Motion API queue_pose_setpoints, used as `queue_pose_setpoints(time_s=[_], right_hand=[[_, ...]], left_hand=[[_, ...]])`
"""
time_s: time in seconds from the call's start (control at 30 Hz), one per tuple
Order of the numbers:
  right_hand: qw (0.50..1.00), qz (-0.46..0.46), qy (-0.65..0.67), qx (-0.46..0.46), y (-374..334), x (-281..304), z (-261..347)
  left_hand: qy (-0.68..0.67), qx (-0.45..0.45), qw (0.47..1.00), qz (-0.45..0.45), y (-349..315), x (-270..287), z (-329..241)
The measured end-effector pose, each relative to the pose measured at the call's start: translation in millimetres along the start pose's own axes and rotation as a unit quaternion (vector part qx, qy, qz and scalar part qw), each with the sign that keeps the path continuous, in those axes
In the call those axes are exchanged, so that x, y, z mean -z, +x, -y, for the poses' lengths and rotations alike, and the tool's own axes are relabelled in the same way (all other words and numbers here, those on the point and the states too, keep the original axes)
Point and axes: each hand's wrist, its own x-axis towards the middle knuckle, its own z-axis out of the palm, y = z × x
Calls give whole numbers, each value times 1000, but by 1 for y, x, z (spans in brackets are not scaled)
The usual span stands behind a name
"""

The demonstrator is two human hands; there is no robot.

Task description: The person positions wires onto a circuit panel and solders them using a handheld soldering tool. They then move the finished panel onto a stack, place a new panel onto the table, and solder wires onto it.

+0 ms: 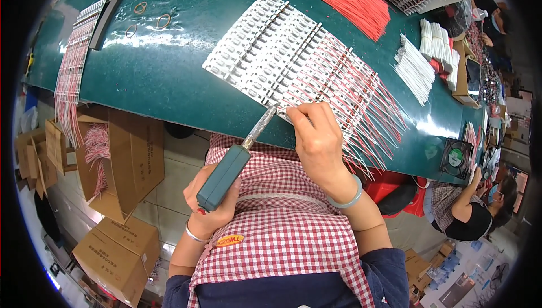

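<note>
My left hand (210, 201) is wrapped round the green block-shaped handle of a soldering iron (224, 177). Its metal shaft slants up and right, and the tip meets the near edge of a white circuit board panel (243, 48). Beside that tip my right hand (319, 138) is closed in a pinch at the panel's edge, on what looks like a thin wire; the fingers largely hide it. Red and white wires (372, 110) lie across the right part of the panel, their loose ends fanning over the table edge. The left part carries bare rows of pads.
A bundle of red wires (358, 4) and white wire bundles (415, 71) lie on the green table (164, 76). A second wired panel (76, 59) is at far left, near a dark bar (110, 14). Cardboard boxes (135, 155) stand below; another person (466, 212) sits at right.
</note>
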Motion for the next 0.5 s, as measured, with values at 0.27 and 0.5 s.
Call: queue_pose_setpoints(time_s=[0.27,0.5], right_hand=[[1000,-7,-15,3,0,-2,0],[1000,-5,-14,2,0,-2,1]], left_hand=[[-46,48,998,-3,4,-3,-4],[-32,61,997,-16,-9,-1,4]])
